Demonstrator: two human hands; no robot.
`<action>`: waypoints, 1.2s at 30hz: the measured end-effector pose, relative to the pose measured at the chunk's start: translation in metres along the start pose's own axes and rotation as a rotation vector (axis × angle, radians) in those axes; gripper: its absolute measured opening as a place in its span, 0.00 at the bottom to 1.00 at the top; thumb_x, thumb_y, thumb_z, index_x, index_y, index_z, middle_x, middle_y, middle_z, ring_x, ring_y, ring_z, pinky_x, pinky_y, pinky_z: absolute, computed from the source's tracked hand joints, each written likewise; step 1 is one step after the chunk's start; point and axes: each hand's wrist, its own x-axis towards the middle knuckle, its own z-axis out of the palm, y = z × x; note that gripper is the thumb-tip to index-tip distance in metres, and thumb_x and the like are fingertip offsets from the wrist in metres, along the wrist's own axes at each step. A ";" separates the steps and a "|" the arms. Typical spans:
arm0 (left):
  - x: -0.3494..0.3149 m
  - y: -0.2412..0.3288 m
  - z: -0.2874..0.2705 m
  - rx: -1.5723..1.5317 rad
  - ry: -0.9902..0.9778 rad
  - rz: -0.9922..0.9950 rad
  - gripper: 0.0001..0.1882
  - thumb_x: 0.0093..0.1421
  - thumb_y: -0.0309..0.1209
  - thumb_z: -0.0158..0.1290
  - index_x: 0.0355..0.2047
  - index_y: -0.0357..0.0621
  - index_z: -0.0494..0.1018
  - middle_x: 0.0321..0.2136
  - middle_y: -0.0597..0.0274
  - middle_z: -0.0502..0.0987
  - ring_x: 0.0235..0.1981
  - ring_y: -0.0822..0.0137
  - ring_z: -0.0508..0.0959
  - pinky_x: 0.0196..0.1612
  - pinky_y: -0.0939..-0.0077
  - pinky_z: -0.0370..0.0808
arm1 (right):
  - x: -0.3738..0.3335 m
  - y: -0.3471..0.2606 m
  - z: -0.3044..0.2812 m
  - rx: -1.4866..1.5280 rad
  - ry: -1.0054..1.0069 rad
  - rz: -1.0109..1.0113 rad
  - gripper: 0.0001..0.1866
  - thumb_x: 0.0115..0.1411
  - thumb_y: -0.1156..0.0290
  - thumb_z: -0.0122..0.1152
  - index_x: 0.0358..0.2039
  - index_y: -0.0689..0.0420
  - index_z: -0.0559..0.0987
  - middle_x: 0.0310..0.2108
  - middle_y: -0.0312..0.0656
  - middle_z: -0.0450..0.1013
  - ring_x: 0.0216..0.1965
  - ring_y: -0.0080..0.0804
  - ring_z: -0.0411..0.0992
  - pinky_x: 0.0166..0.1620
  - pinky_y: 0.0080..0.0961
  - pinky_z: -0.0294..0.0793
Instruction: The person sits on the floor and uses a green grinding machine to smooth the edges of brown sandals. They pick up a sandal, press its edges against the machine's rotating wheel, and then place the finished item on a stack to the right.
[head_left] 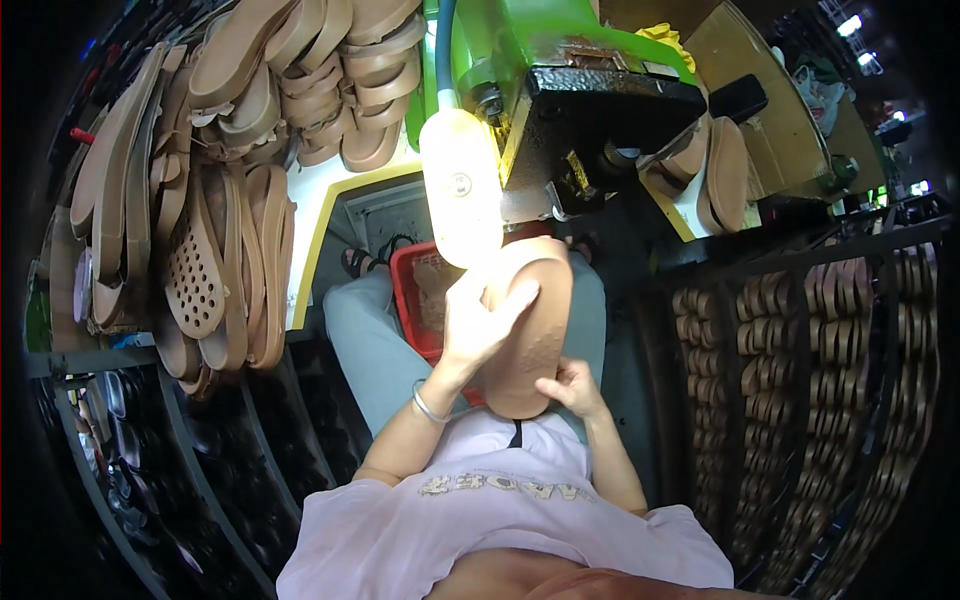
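A tan sandal (540, 335) is held up over my lap, its footbed facing me and its strap end pointing away. My left hand (481, 318) grips it from the left near the strap, thumb lying on the footbed and the other fingers hidden. At the lower right edge, my right hand (574, 388) pinches the sole between thumb and fingers. Just beyond the sandal glows a bright white lamp (460, 185), which washes out part of my left hand.
A green and black machine (600, 110) stands ahead. Tan sandals and soles (200, 260) are piled on the left; more sandals (726, 175) lie by a cardboard box (775, 120). A red crate (405, 300) sits between my legs. Racks of footwear (810, 350) flank me.
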 end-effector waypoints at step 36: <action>0.019 -0.003 -0.012 -0.196 -0.008 -0.051 0.06 0.55 0.26 0.58 0.32 0.38 0.75 0.27 0.71 0.73 0.30 0.80 0.70 0.36 0.84 0.68 | -0.075 -0.016 -0.006 0.162 0.569 -0.228 0.24 0.40 0.79 0.65 0.39 0.59 0.68 0.39 0.39 0.70 0.42 0.26 0.70 0.49 0.25 0.69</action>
